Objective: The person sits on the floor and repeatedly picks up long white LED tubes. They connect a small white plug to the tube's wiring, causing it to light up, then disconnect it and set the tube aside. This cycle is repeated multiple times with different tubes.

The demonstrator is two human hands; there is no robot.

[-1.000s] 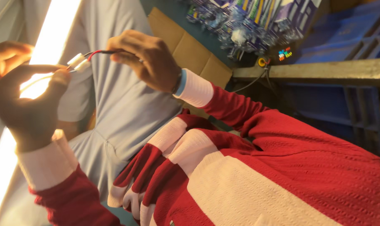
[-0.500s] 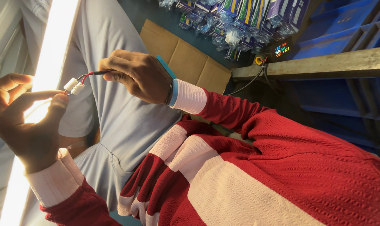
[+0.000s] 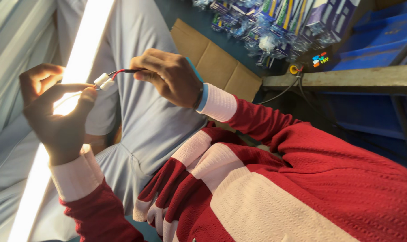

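My left hand point(image 3: 55, 112) grips a long lit tube light point(image 3: 85, 54) that runs from the top to the bottom left, glowing bright white. My right hand point(image 3: 170, 76) pinches a red and black wire point(image 3: 123, 71) that ends in small white connectors point(image 3: 102, 80). The connectors sit right at my left thumb, against the tube. Both my sleeves are red with white cuffs, and a blue band point(image 3: 202, 92) circles my right wrist.
Another person in a pale blue-grey shirt point(image 3: 141, 125) stands close behind the tube. Flat cardboard point(image 3: 212, 58) lies on the floor. Packaged goods point(image 3: 275, 22) are piled at the top, beside blue crates point(image 3: 378, 40) and a wooden beam point(image 3: 347, 78) with a cable.
The view has shifted a little. My right hand has brought the wire's connectors slightly lower, still against the tube at my left thumb. My left hand keeps its grip.
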